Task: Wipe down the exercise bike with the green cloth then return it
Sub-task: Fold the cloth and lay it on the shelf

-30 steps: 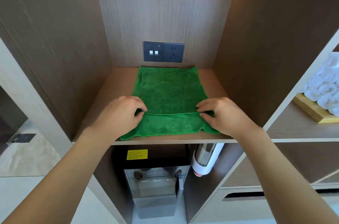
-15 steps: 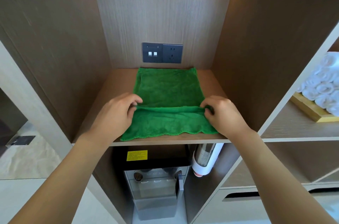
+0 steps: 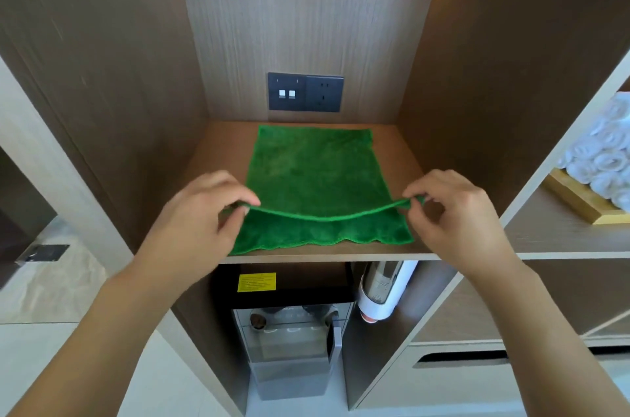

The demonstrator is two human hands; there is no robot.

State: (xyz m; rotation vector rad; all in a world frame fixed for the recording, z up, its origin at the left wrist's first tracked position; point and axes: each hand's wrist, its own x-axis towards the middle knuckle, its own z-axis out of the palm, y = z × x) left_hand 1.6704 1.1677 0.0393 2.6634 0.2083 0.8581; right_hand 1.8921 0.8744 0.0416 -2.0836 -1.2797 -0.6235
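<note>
The green cloth (image 3: 313, 177) lies folded on a wooden shelf (image 3: 218, 157) inside a cabinet niche. My left hand (image 3: 201, 212) pinches the left end of the upper layer's near edge, and my right hand (image 3: 453, 208) pinches its right end. That edge is lifted off the lower layer and sags in the middle between the two hands. The lower layer stays flat, reaching the shelf's front edge. The exercise bike is not in view.
A dark socket and switch plate (image 3: 305, 91) sits on the niche's back wall. Rolled white towels (image 3: 610, 157) on a wooden tray fill the shelf to the right. Below stand a water dispenser (image 3: 289, 331) and a cup holder (image 3: 381, 293).
Both hands went from pressing on the cloth to pinching the upper layer's near edge. They have moved apart and raised that edge off the lower layer.
</note>
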